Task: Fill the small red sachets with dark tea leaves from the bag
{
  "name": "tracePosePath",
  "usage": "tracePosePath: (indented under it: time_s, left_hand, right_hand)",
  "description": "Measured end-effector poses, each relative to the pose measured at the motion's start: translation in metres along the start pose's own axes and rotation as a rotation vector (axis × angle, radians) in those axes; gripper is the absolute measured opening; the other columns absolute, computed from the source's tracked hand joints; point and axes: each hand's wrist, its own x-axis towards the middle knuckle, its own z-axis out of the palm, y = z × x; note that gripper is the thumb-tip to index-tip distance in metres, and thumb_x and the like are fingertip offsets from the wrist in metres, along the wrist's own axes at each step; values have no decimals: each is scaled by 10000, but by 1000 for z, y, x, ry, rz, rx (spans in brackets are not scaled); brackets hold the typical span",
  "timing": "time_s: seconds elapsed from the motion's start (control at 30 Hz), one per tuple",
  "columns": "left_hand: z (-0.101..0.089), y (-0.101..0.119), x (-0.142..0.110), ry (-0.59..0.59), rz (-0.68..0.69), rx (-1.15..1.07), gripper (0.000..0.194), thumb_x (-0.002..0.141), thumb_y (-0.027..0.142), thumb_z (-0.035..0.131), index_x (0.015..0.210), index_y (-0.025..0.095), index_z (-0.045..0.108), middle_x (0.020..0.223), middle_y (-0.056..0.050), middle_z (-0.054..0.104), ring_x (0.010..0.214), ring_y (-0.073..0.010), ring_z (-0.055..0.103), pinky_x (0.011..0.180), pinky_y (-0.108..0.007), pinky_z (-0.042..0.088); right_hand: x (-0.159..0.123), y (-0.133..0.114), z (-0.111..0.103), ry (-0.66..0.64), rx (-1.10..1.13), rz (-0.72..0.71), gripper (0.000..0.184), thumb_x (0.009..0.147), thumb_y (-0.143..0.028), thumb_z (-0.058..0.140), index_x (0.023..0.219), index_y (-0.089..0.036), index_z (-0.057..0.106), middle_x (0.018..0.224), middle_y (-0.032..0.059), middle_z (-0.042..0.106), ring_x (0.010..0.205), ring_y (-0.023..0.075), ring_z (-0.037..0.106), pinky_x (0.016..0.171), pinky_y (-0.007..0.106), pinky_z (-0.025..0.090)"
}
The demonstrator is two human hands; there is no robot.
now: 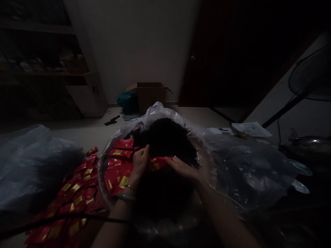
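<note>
We are working over a pale floor (85,132) in a dim room, facing a plain wall (134,44) with a dark door (232,51) to its right and a shelving unit (46,72) holding small, dim items to its left. A standing fan (310,72) is showing at the right edge, above a metal pot (307,143) and some papers (250,129). Ahead of us, a cardboard box (151,96) is standing open just beside a teal bag (126,102).

Nearer, a grey plastic bag (28,165) is lying on our left. Directly before us, a large clear plastic bag (240,168) is spreading open around a heap of dark loose leaves (165,141). A spread of red sachets (74,193) with gold squares is lying on the floor to the left of the clear bag, and more are lying inside its rim, beside the heap.

A red foil sachet (159,162) is stretching between our hands, just over the heap. Our right hand (182,167) is partly closed, with its fingers pressing on the sachet's right end. Our left hand (141,160) is half curled at the sachet's left end, but we cannot tell whether it is gripping. A gold bangle (128,187) and a pale green bangle (124,197) are circling our left wrist.
</note>
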Motion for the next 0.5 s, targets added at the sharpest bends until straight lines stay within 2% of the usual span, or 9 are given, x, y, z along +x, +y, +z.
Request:
tracePosePath:
  time_s: [0.1,0.17,0.23,0.37,0.5]
  left_hand:
    - [0,-2,-5,89,111,107,489,811,490,454,444,201,308,450,52,279,476,-91,275,501,-250,235]
    - [-3,1,-8,104,161,147,463,826,450,446,465,203,293,466,52,265,490,-96,259,514,-255,230]
    - [-6,6,-10,120,175,171,439,831,415,450,476,206,298,466,53,266,493,-101,254,527,-254,235]
    - [-9,11,-8,156,166,158,383,803,380,509,501,212,345,457,59,292,473,-103,267,533,-247,231]
    - [-10,7,-6,141,169,157,254,787,360,555,587,222,477,489,49,395,483,-117,365,545,-240,250]
  right_hand:
    - [0,3,3,-112,169,49,441,834,-541,519,1046,-192,688,851,29,705,717,149,625,719,307,513]
    - [1,5,4,-165,266,63,464,782,-532,597,1096,-198,667,966,53,703,775,164,640,741,324,520]
    - [2,6,7,-168,328,51,484,748,-530,638,1076,-176,674,993,75,700,809,178,643,753,332,522]
    - [7,8,13,-115,346,35,591,734,-645,574,952,-110,695,798,74,699,647,150,614,631,297,521]
    - [11,10,12,-115,210,35,635,763,-710,466,851,-124,695,591,16,622,488,103,510,497,235,445]
